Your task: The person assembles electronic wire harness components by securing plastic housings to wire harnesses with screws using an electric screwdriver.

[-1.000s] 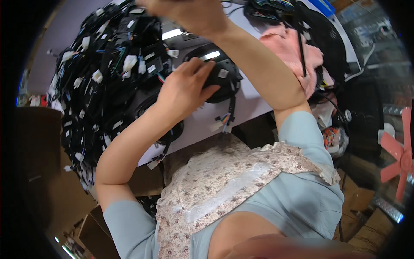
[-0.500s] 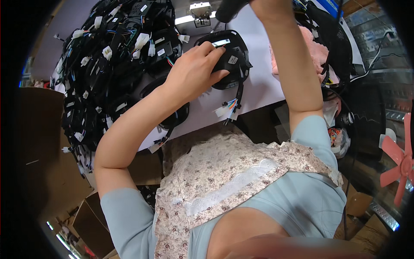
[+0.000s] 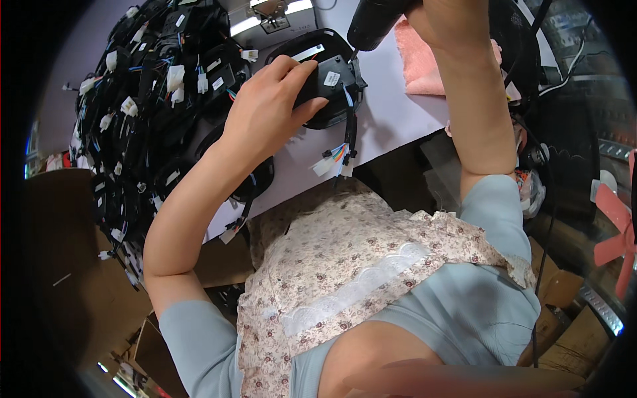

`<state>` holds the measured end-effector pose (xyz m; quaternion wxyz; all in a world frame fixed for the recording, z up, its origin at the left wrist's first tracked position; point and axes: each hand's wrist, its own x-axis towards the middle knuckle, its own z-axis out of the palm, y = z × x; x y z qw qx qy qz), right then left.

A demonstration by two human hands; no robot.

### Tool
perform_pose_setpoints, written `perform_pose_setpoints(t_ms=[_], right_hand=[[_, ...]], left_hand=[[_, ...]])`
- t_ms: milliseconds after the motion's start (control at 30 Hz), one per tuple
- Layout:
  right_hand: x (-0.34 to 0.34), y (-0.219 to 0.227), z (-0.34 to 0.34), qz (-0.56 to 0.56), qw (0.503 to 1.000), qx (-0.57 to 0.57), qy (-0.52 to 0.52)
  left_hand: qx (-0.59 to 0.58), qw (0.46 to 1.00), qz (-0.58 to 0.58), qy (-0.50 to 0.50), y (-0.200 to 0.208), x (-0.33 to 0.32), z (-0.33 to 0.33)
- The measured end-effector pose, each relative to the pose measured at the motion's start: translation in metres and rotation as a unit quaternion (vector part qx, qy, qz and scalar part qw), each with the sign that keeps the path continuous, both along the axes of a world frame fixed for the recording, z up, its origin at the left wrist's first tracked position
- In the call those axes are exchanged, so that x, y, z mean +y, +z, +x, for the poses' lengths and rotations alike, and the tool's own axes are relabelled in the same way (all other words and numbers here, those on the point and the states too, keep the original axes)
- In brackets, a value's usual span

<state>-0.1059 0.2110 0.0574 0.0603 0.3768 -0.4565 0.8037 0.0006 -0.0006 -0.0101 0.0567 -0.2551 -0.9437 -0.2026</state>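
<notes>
A rounded black plastic instrument housing (image 3: 330,79) lies back side up at the front of the table, its wire bundle with white connectors (image 3: 335,159) hanging toward the near edge. My left hand (image 3: 269,103) grips its left side, fingers on the back and thumb spread lower. In my right hand (image 3: 454,23), at the top edge, is a black power screwdriver (image 3: 377,23). Its bit points down and meets the housing near its upper right edge. The right fingers are mostly cut off by the picture's top.
Many similar black housings with wires (image 3: 152,86) are heaped on the left. One more housing (image 3: 255,179) lies partly under my left forearm. Behind stands a metal box (image 3: 279,30). A pink cloth (image 3: 421,63) lies on the right, and a pink fan (image 3: 614,225) stands at the far right.
The screwdriver has come down from beyond the housing's far edge to its upper right, bit now against it. My left hand keeps its hold; the whole view has shifted slightly.
</notes>
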Motion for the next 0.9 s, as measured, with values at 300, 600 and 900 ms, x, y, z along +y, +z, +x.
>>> perform_pose_setpoints(t_ms=[300, 600, 900], right_hand=[[-0.004, -0.008, 0.002, 0.072, 0.997, 0.001, -0.004], [-0.014, -0.017, -0.004, 0.045, 0.998, 0.005, 0.037], [-0.020, -0.020, -0.003, 0.045, 0.998, 0.020, 0.046]], left_hand=[[0.003, 0.999, -0.036, -0.002, 0.002, 0.002, -0.001], [0.009, 1.000, -0.020, -0.008, 0.004, 0.003, -0.002], [-0.001, 1.000, -0.027, 0.000, 0.004, 0.002, -0.001]])
